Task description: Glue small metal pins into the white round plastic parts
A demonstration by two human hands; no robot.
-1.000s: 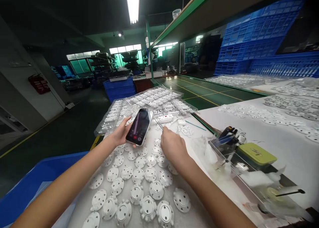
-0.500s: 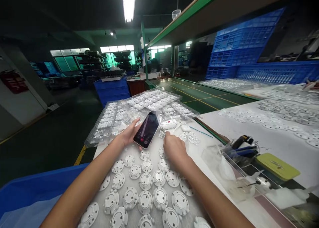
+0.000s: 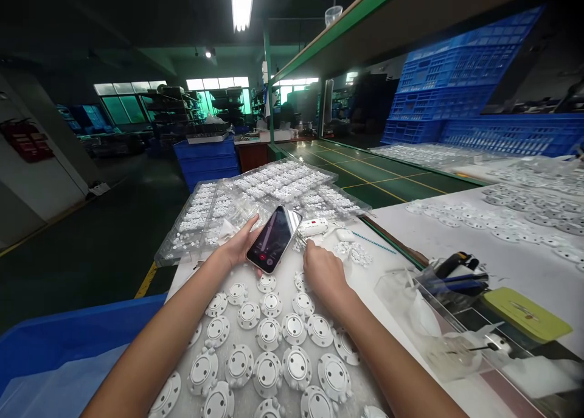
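Observation:
My left hand (image 3: 238, 246) holds a black smartphone (image 3: 274, 239) tilted above the white work mat (image 3: 365, 296), its screen lit with a red button. My right hand (image 3: 322, 271) is closed in a pinch on thin metal tweezers (image 3: 300, 236) just right of the phone. Below both hands, several round white plastic parts (image 3: 269, 336) lie in rows on the mat. Beyond the phone sit clear trays of small white pieces (image 3: 278, 187) and a small white device (image 3: 314, 226).
A blue bin (image 3: 55, 345) stands at the lower left. To the right are a clear holder with pens (image 3: 449, 275), a yellow-green tin (image 3: 527, 311), and more white parts (image 3: 511, 214) on the neighbouring table. Blue crates (image 3: 456, 83) are stacked behind under a green shelf.
The view has shifted slightly; the phone tilted a little more upright in my left hand. My right hand stays pinched by the phone.

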